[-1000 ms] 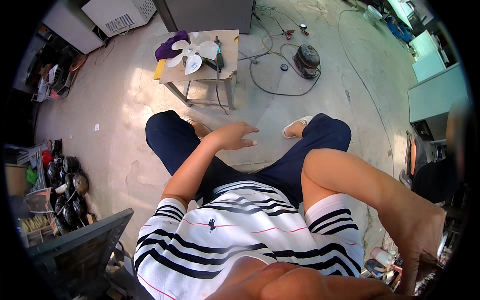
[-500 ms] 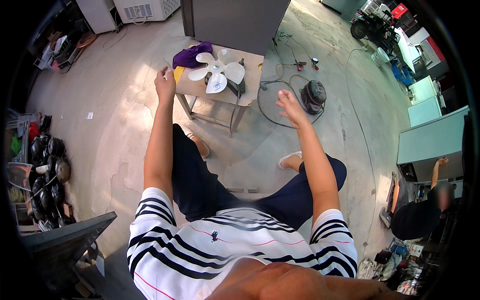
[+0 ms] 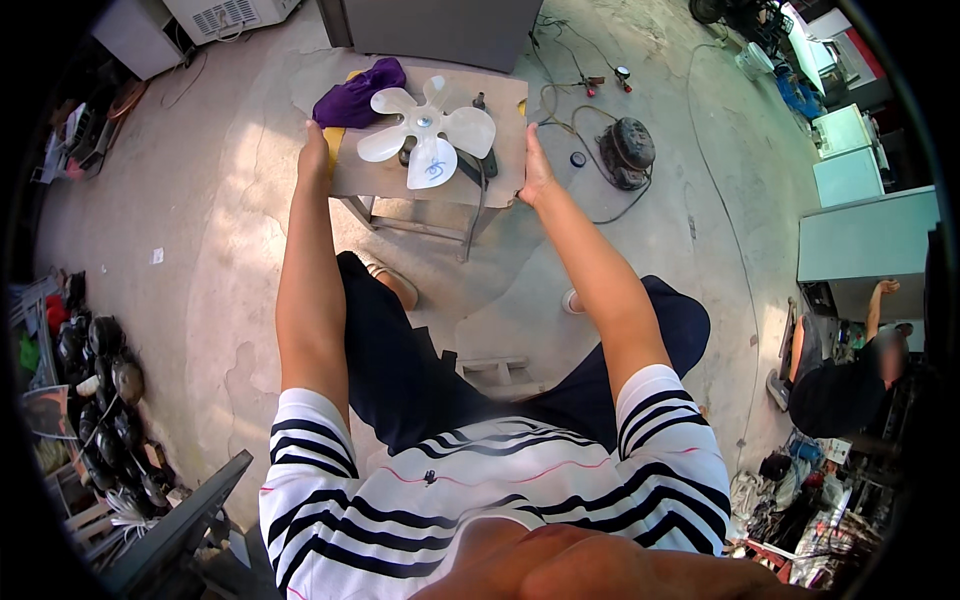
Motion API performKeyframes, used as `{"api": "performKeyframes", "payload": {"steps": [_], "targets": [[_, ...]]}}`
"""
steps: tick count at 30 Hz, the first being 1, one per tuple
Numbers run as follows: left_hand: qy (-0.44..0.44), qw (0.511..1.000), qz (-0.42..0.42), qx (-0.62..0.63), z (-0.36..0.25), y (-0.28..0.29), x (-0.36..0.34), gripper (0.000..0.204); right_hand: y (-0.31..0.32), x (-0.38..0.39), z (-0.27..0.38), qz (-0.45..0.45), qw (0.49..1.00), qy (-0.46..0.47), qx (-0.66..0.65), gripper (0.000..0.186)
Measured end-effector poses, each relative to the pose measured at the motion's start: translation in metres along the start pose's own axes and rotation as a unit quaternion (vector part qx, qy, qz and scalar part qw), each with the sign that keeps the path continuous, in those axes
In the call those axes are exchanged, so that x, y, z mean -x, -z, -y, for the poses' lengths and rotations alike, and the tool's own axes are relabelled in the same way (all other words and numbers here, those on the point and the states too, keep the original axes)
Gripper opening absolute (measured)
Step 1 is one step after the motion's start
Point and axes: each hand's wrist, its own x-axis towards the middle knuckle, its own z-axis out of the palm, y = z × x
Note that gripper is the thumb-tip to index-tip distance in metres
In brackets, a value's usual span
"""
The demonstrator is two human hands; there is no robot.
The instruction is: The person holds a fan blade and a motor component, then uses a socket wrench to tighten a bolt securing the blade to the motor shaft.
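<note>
A small wooden table (image 3: pixel 365 172) stands ahead of my knees, with a white five-bladed fan (image 3: pixel 424 122) on its top. My left hand (image 3: pixel 313 155) is closed on the table's left edge, beside a yellow strip; most of its fingers are hidden. On the opposite edge my right hand (image 3: pixel 537 172) grips near the front corner, fingers along the side. A bunched purple cloth (image 3: pixel 358 95) lies at the back left of the tabletop. Partly under the fan blades sits a dark tool (image 3: pixel 486 160) with a cord hanging off the front.
Right of the table a black compressor (image 3: pixel 628 150) stands on the concrete floor among hoses and gauges (image 3: pixel 622 73). A grey cabinet (image 3: pixel 440 28) rises behind the table. Dark round parts (image 3: pixel 100 380) are piled at left. Another person (image 3: pixel 845 400) works at far right.
Both hands have come from the air beside the table onto its side edges. The view has shifted, and the table appears slightly higher and farther left in it.
</note>
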Motion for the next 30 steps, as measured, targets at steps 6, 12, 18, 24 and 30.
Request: {"api": "performKeyframes", "payload": {"steps": [6,12,18,24,30], "targets": [[-0.010,0.999,0.036,0.010,0.000,-0.030,0.034,0.085,0.008,0.019,0.025,-0.034,0.998,0.008,0.056,0.098],[0.025,0.991,0.121,0.045,0.006,-0.094,0.109,0.077,0.075,0.043,0.068,-0.093,0.991,-0.033,0.091,0.092],[0.010,0.993,0.113,-0.022,0.050,-0.119,0.104,0.071,0.111,0.048,0.086,-0.130,0.982,-0.036,0.131,0.091],[0.071,0.979,0.168,0.089,0.037,-0.121,0.104,0.070,0.175,0.023,0.090,-0.270,0.825,0.164,0.468,0.054],[0.110,0.981,0.152,0.055,0.013,-0.116,0.127,0.058,0.080,0.069,0.097,-0.153,0.702,0.174,0.674,0.030]]}}
